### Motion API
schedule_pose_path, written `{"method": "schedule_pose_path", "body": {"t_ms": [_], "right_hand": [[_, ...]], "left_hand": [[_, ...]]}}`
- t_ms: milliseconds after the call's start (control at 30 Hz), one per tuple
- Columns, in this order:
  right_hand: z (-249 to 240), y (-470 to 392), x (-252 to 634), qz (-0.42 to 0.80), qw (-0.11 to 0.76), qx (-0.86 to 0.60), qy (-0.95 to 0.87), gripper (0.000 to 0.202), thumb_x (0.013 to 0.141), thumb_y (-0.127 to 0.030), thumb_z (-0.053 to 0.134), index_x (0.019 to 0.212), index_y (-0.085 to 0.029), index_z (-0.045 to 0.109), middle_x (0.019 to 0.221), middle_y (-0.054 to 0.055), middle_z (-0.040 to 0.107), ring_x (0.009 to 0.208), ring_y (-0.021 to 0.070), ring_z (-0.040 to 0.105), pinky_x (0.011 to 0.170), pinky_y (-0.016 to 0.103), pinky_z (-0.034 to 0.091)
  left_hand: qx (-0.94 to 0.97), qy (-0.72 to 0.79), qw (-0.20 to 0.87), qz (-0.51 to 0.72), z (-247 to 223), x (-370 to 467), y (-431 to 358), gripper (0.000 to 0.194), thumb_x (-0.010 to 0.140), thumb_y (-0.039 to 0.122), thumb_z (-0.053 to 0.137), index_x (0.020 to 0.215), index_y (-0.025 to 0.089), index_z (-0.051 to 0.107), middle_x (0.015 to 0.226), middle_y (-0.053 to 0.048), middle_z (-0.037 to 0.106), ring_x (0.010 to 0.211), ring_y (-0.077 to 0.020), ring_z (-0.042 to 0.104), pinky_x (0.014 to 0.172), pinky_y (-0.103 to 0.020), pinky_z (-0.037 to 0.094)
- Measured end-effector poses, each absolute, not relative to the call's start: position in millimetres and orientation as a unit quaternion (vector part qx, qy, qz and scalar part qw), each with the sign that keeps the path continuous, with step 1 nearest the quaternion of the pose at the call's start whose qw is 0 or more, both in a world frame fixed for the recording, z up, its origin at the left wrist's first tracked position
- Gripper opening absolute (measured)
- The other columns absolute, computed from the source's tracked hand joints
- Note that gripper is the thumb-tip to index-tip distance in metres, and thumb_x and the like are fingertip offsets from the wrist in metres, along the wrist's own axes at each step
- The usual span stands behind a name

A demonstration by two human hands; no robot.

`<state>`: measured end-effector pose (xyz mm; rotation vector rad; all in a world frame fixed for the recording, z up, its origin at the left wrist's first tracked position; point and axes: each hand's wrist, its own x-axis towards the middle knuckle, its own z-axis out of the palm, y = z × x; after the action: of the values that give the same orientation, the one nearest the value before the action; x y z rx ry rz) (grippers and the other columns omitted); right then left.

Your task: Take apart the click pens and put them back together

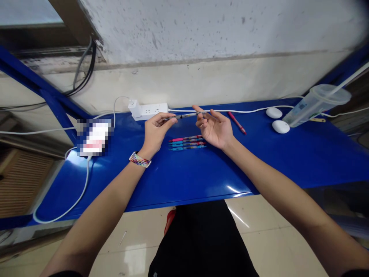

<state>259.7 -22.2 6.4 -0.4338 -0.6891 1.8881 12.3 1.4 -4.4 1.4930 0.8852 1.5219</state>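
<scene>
A slim pen with a clear barrel (187,115) is held level above the blue table. My left hand (155,132) pinches its left end between thumb and fingers. At the pen's other end is my right hand (216,129), palm turned up and fingers spread; the pen's tip reaches its fingers, though whether they touch it I cannot tell. Below the hands several pens lie side by side in a row: a pink one (184,139) at the back and a light blue one (184,148) at the front. My right hand partly covers their right ends.
A red pen (236,123) lies right of my right hand. Against the wall sits a white power strip (154,110) with cables. Two white rounded objects, one in front (280,126), stand beside a tilted clear plastic cup (314,104). A blurred-out phone (95,138) charges at the left.
</scene>
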Motion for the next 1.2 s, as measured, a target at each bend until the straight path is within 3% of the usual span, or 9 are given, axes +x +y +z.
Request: {"method": "schedule_pose_path", "body": {"t_ms": [167,400,500,633,900,1100,1200], "right_hand": [[9.7,-23.5,254.8,0.781,0.528,-0.206,-0.263,0.051,0.12,-0.029,0.028,0.153,-0.019,0.066,0.114,0.0,0.086,0.094,0.0067,0.079,0.089,0.015,0.066],[10.7,-25.4,254.0,0.773,0.537,-0.211,-0.263,0.06,0.115,-0.015,0.022,0.163,-0.023,0.058,0.154,0.002,0.076,0.107,0.0048,0.08,0.098,0.02,0.067],[10.8,-27.2,256.3,0.782,0.529,-0.188,-0.272,0.06,0.115,-0.022,0.023,0.166,-0.023,0.055,0.16,0.003,0.072,0.111,0.0081,0.08,0.1,0.025,0.069],[6.9,-25.3,257.9,0.803,0.504,-0.159,-0.275,0.057,0.119,-0.039,0.034,0.168,-0.018,0.052,0.16,0.009,0.072,0.117,0.0141,0.08,0.1,0.029,0.071],[9.1,-27.2,252.1,0.778,0.521,-0.202,-0.287,0.053,0.116,-0.025,0.035,0.164,-0.021,0.056,0.154,0.006,0.076,0.131,0.0149,0.079,0.108,0.032,0.068],[11.6,-28.5,250.0,0.752,0.538,-0.241,-0.296,0.054,0.111,-0.037,0.045,0.158,-0.017,0.063,0.145,0.01,0.081,0.135,0.0223,0.078,0.112,0.039,0.069],[6.2,-25.4,249.4,0.756,0.544,-0.22,-0.291,0.049,0.111,-0.033,0.046,0.154,-0.019,0.064,0.138,0.009,0.083,0.132,0.0206,0.08,0.109,0.037,0.07]], "left_hand": [[0.596,0.357,0.402,0.597,-3.6,13.2,-0.2,0.022,0.085,0.034,0.097,0.103,0.024,0.089,0.1,-0.006,0.088,0.095,-0.0216,0.084,0.093,-0.037,0.068],[0.585,0.358,0.419,0.595,-5.8,12.7,1.2,0.022,0.083,0.034,0.098,0.102,0.025,0.09,0.096,-0.005,0.088,0.092,-0.0218,0.084,0.092,-0.038,0.068],[0.581,0.352,0.424,0.599,-5.6,12.4,1.3,0.021,0.082,0.032,0.098,0.101,0.026,0.09,0.095,-0.004,0.088,0.091,-0.0207,0.084,0.091,-0.037,0.067],[0.581,0.357,0.425,0.595,-4.7,12.5,-0.1,0.023,0.082,0.035,0.098,0.101,0.025,0.09,0.096,-0.005,0.088,0.092,-0.0207,0.084,0.091,-0.036,0.067],[0.576,0.36,0.432,0.593,-5.3,13.3,-0.1,0.022,0.083,0.035,0.097,0.1,0.025,0.089,0.095,-0.005,0.088,0.091,-0.0202,0.083,0.093,-0.037,0.066],[0.58,0.363,0.431,0.588,-1.9,15.0,-2.3,0.025,0.082,0.038,0.098,0.1,0.023,0.088,0.096,-0.006,0.087,0.092,-0.0205,0.084,0.093,-0.037,0.067],[0.58,0.366,0.43,0.587,-1.6,14.7,-2.4,0.025,0.082,0.039,0.098,0.099,0.024,0.088,0.095,-0.006,0.087,0.091,-0.0212,0.083,0.092,-0.038,0.067]]}}
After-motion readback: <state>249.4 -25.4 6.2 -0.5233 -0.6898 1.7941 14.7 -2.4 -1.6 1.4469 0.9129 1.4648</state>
